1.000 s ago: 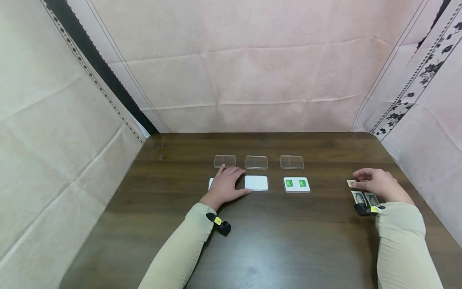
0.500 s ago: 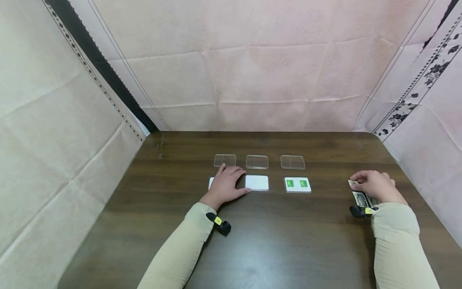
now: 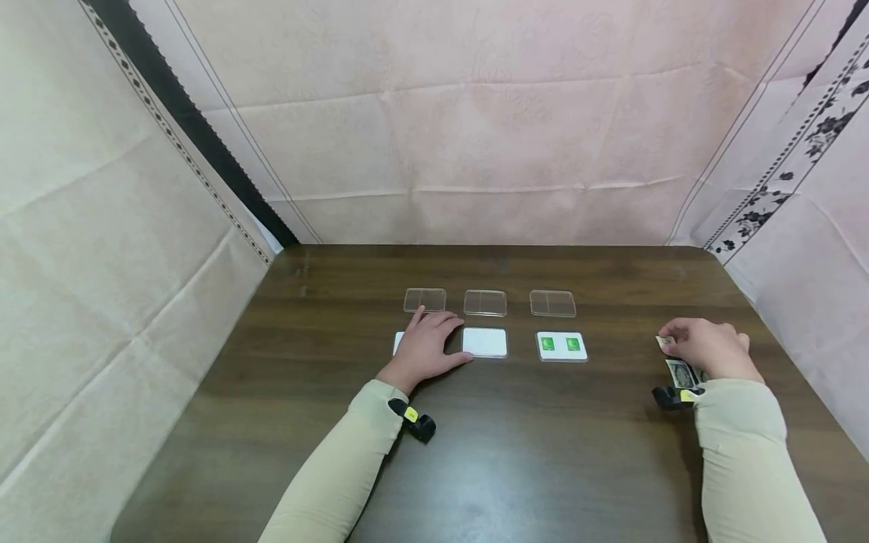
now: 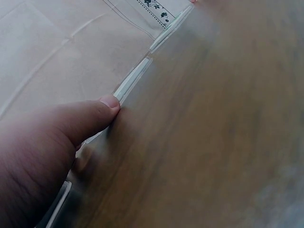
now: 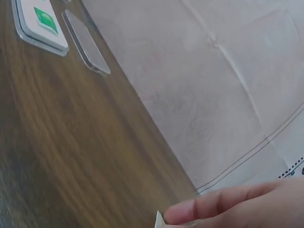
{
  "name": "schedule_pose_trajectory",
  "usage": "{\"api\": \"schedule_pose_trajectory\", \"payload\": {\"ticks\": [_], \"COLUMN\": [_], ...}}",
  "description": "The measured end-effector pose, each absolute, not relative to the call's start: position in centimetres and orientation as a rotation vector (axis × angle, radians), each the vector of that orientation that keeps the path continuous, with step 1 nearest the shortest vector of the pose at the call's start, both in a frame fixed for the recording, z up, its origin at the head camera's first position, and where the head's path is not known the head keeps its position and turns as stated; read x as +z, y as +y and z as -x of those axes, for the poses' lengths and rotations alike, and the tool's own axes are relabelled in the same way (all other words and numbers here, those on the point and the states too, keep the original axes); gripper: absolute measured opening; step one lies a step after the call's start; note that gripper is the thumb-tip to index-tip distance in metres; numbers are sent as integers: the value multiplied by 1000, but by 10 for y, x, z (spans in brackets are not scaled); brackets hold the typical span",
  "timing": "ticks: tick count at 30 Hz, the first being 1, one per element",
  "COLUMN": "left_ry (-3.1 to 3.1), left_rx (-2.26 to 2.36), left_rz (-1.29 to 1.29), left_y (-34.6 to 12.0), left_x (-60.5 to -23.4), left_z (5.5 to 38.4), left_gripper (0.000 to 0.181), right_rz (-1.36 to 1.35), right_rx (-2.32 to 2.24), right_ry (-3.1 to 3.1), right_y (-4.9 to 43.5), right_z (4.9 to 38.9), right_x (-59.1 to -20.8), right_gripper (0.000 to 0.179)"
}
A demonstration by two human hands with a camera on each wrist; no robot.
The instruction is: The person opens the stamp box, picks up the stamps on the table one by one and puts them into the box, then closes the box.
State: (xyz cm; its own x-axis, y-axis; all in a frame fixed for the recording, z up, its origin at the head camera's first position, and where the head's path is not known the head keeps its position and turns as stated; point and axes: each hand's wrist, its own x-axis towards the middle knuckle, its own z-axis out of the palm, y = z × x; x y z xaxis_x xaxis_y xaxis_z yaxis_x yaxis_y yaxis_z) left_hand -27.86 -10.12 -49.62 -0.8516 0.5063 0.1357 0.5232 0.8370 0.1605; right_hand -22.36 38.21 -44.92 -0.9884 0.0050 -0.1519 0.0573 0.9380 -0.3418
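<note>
My left hand (image 3: pixel 429 348) rests with spread fingers over a white-filled clear case (image 3: pixel 397 342), mostly hidden beneath it. Its thumb touches the near left corner of the middle white case (image 3: pixel 486 343). Farther right lies a third white case (image 3: pixel 562 356) bearing two green squares. At the table's right, my right hand (image 3: pixel 714 350) pinches a small printed paper piece (image 3: pixel 664 342) between thumb and finger; its pale edge (image 5: pixel 159 220) shows in the right wrist view. Just below that hand lie similar dark portrait-printed pieces (image 3: pixel 680 374), partly covered by the hand and wrist camera.
Three clear lids, the left lid (image 3: pixel 425 299), middle lid (image 3: pixel 485 303) and right lid (image 3: pixel 553 303), lie in a row behind the cases. Pale cloth (image 3: pixel 489 151) hangs beyond the far edge of the brown wooden table (image 3: pixel 516 467) and along both sides.
My right hand has shifted slightly left and closed its thumb and finger on the small paper piece. The left hand stays in place. The head view has tilted a little.
</note>
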Motion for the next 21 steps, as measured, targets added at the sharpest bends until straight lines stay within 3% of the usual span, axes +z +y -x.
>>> {"api": "schedule_pose_trajectory", "payload": {"ticks": [12,21], "left_ry": [-2931,-2922], "left_rx": [-290,-299], "left_rz": [816,819], "left_y": [-101,-101], "left_x": [-497,-497], "left_z": [278,279], "left_gripper": [77,76], "right_rz": [-141,-237], "right_rx": [-416,-513], "right_ry": [3053,3028], "right_y": [360,362], "right_z": [220,220], "right_x": [-450,-447], "right_gripper": [20,43]}}
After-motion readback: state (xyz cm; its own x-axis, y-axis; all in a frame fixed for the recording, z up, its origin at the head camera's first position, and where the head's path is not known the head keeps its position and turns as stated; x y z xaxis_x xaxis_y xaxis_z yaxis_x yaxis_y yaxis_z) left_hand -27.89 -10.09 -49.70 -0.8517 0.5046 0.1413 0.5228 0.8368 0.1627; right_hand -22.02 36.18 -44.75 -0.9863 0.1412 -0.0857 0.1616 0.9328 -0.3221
